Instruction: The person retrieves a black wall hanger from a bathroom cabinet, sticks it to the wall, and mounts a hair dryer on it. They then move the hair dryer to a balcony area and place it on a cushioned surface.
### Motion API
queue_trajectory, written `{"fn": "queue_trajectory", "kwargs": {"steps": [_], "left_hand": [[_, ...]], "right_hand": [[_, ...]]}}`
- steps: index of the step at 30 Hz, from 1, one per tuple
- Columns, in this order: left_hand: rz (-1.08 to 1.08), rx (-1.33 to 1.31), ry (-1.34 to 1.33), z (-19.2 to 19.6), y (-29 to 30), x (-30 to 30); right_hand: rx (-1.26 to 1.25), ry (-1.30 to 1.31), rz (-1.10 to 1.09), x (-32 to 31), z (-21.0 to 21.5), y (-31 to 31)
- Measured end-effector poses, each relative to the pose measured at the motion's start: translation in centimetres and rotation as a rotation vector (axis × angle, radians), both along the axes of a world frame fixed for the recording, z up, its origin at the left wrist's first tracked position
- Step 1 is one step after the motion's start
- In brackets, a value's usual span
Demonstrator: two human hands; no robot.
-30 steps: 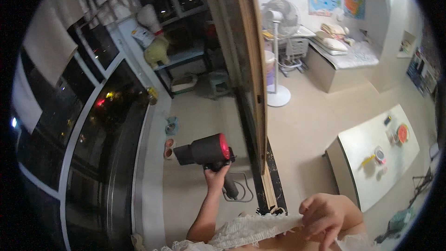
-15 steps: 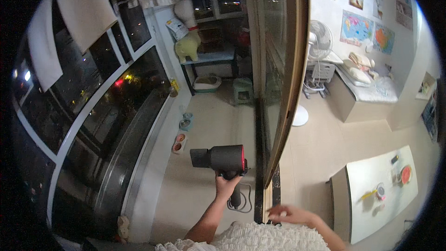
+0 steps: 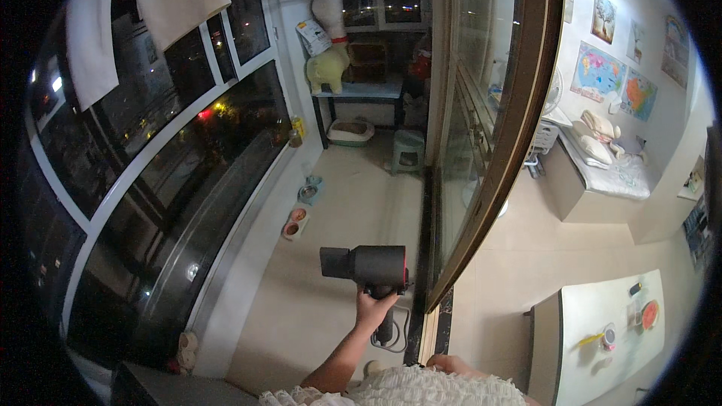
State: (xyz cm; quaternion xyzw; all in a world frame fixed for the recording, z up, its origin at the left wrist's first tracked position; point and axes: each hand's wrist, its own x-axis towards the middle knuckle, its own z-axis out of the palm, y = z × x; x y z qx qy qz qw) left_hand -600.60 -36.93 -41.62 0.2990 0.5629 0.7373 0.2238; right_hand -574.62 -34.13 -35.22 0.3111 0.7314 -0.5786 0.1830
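Note:
A black hair dryer (image 3: 376, 262) with a red ring at its rear is held out over the balcony floor. My left hand (image 3: 374, 310) is closed around it just below the barrel. Its flat nozzle points left, and the handle hangs beneath my hand with a looped grey cord (image 3: 406, 331). My right hand (image 3: 450, 363) is low beside my white ruffled top (image 3: 429, 391), close to the door threshold. The fingers of that hand are mostly hidden, so their grip does not show.
A glass sliding door (image 3: 481, 210) divides the balcony from a room with a white table (image 3: 587, 316). Pet bowls (image 3: 295, 224) stand along the window wall. Farther back are a litter box (image 3: 350, 131), a green stool (image 3: 408, 152) and a bench (image 3: 368, 91). Cloths (image 3: 177, 0) hang upper left.
My right hand has drawn in from the right toward my body. The view has shifted, and the hair dryer stays in my left hand.

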Motion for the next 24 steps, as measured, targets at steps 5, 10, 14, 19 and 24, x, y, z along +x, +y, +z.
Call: {"fn": "queue_trajectory", "kwargs": {"steps": [5,10,14,19,24], "left_hand": [[-0.063,-0.092,-0.003,-0.1,-0.6,-0.5],[-0.075,-0.080,0.102,2.4,-1.0,0.7],[-0.092,-0.126,0.256,0.4,-1.8,0.7],[-0.087,-0.152,0.226,1.7,-1.9,2.2],[-0.124,-0.155,0.262,3.1,-1.1,1.9]], "right_hand": [[0.060,0.104,-0.177,0.4,-1.8,2.4],[0.312,0.324,0.124,-0.4,-5.7,0.0],[0.234,0.271,0.098,-1.2,-8.0,-0.8],[0.088,0.025,-0.087,0.7,-5.3,-0.5],[0.047,0.029,-0.328,3.8,-6.5,-0.7]]}}
